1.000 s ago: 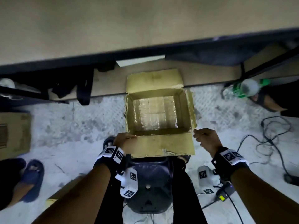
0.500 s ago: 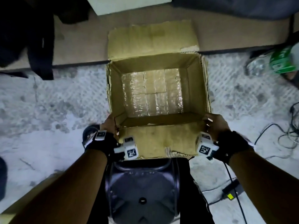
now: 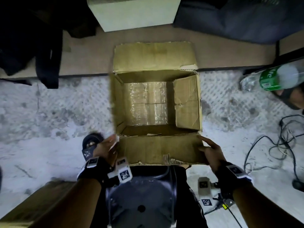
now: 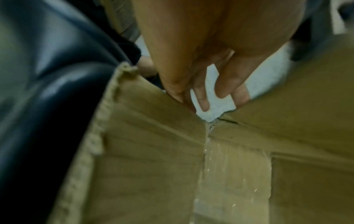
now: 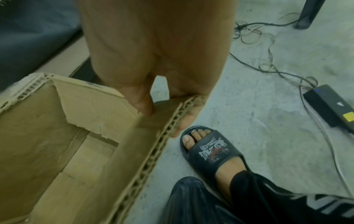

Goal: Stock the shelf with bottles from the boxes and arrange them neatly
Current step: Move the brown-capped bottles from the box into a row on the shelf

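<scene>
An open, empty cardboard box (image 3: pixel 118 102) stands on the floor in front of me, its taped bottom showing. The near flap (image 3: pixel 158 148) folds out toward me. My left hand (image 3: pixel 107 147) holds that flap at its left corner; in the left wrist view the thumb lies on the flap (image 4: pixel 153 121) and the fingers (image 4: pixel 226 84) reach behind it. My right hand (image 3: pixel 209 150) pinches the flap's right edge, thumb on top and fingers (image 5: pixel 184 124) under it. A clear bottle with a green label (image 3: pixel 269 78) lies on the floor at the right.
A black stool (image 3: pixel 141 203) sits under me. Cables (image 3: pixel 279 145) and a power brick (image 5: pixel 329 106) lie right of the box, beside my slippered foot (image 5: pixel 210 151). A pale box (image 3: pixel 134 12) and dark bags (image 3: pixel 32 38) rest on a low board behind. More cardboard (image 3: pixel 24 211) lies lower left.
The view has dropped closer to the box. Both hands have gone to the near flap's corners and taken hold. The right side flap now leans inward.
</scene>
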Demonstrator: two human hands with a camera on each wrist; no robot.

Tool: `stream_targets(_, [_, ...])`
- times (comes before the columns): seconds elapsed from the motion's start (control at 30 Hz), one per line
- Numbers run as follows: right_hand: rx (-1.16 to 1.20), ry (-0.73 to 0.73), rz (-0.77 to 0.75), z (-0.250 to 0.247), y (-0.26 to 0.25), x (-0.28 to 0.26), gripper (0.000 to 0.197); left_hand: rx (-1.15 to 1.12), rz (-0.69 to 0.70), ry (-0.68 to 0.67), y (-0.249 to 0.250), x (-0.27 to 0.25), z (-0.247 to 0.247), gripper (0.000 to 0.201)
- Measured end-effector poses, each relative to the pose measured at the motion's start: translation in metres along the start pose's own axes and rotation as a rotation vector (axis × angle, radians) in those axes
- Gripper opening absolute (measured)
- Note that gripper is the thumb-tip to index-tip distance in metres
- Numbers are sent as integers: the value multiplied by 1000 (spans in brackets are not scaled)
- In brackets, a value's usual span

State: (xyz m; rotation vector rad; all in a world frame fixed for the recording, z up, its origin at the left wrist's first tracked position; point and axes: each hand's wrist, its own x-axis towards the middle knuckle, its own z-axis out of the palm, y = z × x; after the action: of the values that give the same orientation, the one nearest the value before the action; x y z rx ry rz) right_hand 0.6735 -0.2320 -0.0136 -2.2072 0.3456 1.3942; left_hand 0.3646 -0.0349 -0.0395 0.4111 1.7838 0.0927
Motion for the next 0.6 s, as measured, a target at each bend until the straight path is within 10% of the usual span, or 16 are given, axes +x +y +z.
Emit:
stream_targets(0.2, [394,-256,153,-15,-47,-6,21,-23,-172,-249,28,1,14,17])
stream_targets(0.37, [576,-182,4,-5,-102,10,29,0,-60,-57,76,20,29,36])
stream_targets(0.6, [367,-110,-289,57,-226,46,22,588,333,68,115,54,61,45])
